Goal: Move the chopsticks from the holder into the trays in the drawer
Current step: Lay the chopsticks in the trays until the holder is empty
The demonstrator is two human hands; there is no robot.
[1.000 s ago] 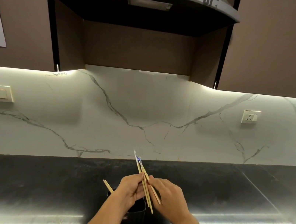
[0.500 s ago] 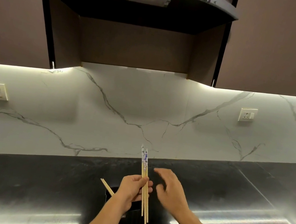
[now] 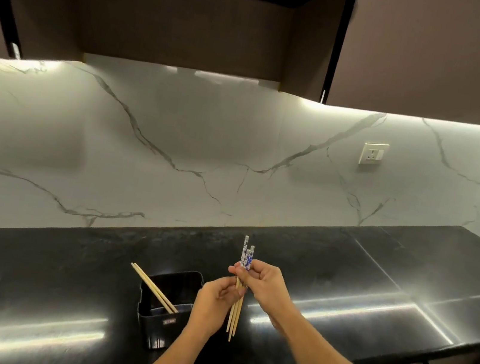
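Right grip [image 3: 263, 283] has come back in. A moment ago it was spread wide, off to the side and touching nothing. Now its fingertips pinch the chopsticks [image 3: 233, 319] near their blue and white tops. Left grip [image 3: 213, 303] still holds the same bunch lower down, with its fingers curled round the plain wood. So both hands are on one bunch, and it stands nearly upright between them. The thin ends hang down below the hands, in the air, just above the counter [image 3: 60, 279].

I think this is a tidy-up, or a pass from one hand to the other, so the bunch can be carried in one hand. The bunch is already out of the holder [image 3: 161, 323], which sits on the counter just left of the hands. A pair [image 3: 154, 289] is still in it, leaning out to the left, so there is more to fetch.

No drawer or tray can be seen from here. The bunch still has to go there, so I think the job is at an early step.
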